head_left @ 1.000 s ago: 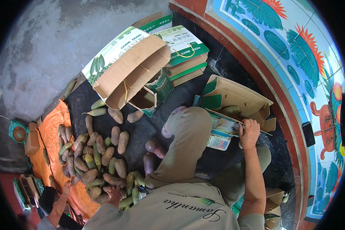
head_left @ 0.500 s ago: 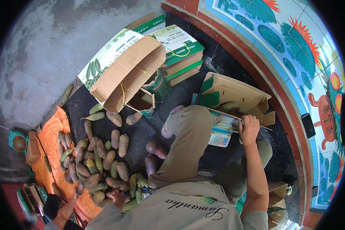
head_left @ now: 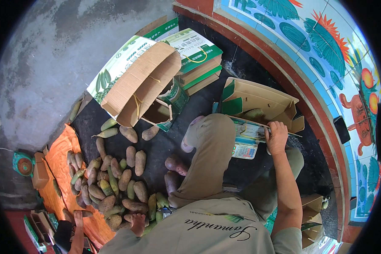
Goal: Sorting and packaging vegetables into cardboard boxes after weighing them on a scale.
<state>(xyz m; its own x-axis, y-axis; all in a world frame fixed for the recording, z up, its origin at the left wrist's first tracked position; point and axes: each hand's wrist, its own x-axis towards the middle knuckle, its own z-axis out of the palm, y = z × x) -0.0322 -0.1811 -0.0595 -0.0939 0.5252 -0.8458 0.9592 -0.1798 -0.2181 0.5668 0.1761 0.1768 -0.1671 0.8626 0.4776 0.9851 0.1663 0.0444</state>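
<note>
At the lower left, my left hand (head_left: 137, 224) has its fingers curled over a brown, soil-covered radish (head_left: 145, 220) at the near edge of a pile of radishes (head_left: 108, 180), some brown, some green. My right hand (head_left: 277, 136) grips the near rim of an open cardboard carton (head_left: 260, 95), thumb and fingers on either side of the edge. A green radish (head_left: 253, 113) lies inside the carton. Just below the carton's near side shows a scale with a keypad (head_left: 244, 151); the carton hides the rest of it.
Another person's hand (head_left: 78, 217) holds a radish at the orange sheet (head_left: 63, 148). Open and stacked cartons (head_left: 142, 76) stand at the far middle. Two purplish tubers (head_left: 175, 165) lie beside my bent knee (head_left: 213, 144). A tiled wall (head_left: 326, 72) curves along the right.
My left hand has shifted slightly right and closed over a radish. My right hand stays on the carton's rim. The other person's hand has lifted a radish beside the pile.
</note>
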